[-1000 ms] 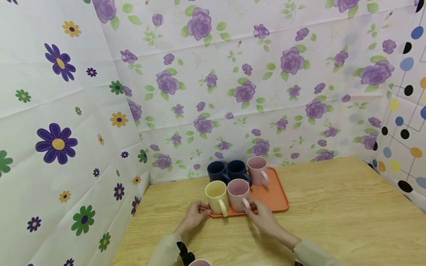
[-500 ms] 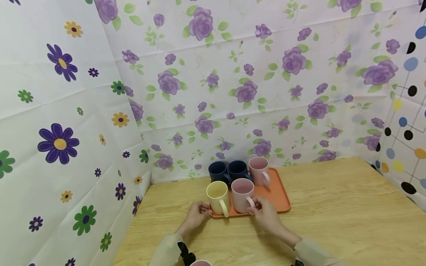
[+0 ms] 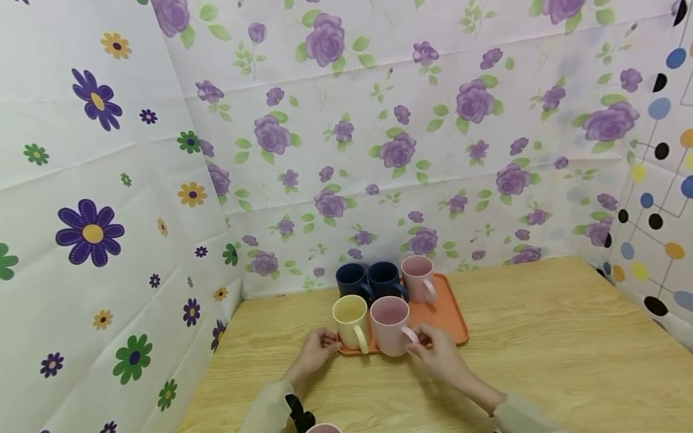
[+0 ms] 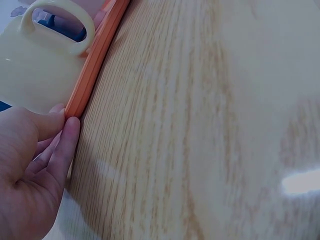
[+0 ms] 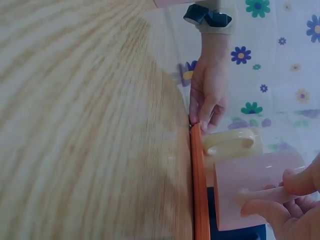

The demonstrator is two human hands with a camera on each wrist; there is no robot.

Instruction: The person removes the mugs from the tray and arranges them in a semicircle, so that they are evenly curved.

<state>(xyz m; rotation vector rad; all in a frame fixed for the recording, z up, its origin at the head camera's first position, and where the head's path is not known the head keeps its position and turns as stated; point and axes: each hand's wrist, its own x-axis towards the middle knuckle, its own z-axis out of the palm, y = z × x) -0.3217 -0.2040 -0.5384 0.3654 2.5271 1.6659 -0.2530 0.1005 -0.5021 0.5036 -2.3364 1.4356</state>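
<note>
My right hand (image 3: 440, 353) pinches the handle of a pink mug (image 3: 389, 325) at the tray's front edge. In the right wrist view this pink mug (image 5: 255, 192) is upright, with its base a little above the orange tray rim (image 5: 199, 185). My left hand (image 3: 316, 353) pinches the front left corner of the orange tray (image 3: 446, 313), thumb on top and a finger against the outer side, as the left wrist view shows. Beside that hand stands a yellow mug (image 3: 351, 325). Behind are two dark blue mugs, a left one (image 3: 351, 279) and a right one (image 3: 384, 279), and a second pink mug (image 3: 418, 279).
The tray rests on a wooden table (image 3: 547, 337) near the flowered back wall (image 3: 379, 120). Another pink mug (image 3: 323, 429) shows only its rim at the bottom edge, by my left sleeve (image 3: 271, 406).
The pink mug in my right hand has shifted away from the yellow mug, then come toward me and over the tray's front edge. My left hand stays at the tray corner.
</note>
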